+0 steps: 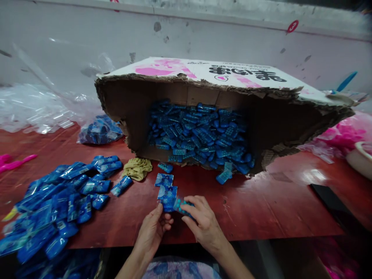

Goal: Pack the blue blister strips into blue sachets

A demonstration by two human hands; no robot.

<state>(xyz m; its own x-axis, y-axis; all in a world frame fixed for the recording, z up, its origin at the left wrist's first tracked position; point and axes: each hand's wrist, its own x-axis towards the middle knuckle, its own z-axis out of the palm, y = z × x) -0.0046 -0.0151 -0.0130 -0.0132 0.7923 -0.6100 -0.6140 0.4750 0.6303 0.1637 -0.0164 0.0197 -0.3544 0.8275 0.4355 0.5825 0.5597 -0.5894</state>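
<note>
Near the table's front edge, my left hand [154, 226] has its thumb and curled fingers on the lower left corner of a small blue printed packet [168, 195]. My right hand [205, 223] grips a small clear pack of turquoise beads [179, 204], its end against the packet's right edge. Just beyond lies another blue printed packet [164, 179], partly overlapped by the nearer one. Behind that is a loose blue bead pack [165, 167]. A torn-edged cardboard box [139, 87] lies open towards me, with a heap of blue bead packs [200, 133] inside.
Many filled blue packets [64, 201] are piled at left, some at the table edge. A crumpled yellowish cloth [137, 169] lies beside them. Clear plastic bags [43, 108] sit at back left. A black phone-like slab [331, 201] and a pale bowl [360, 161] are at right.
</note>
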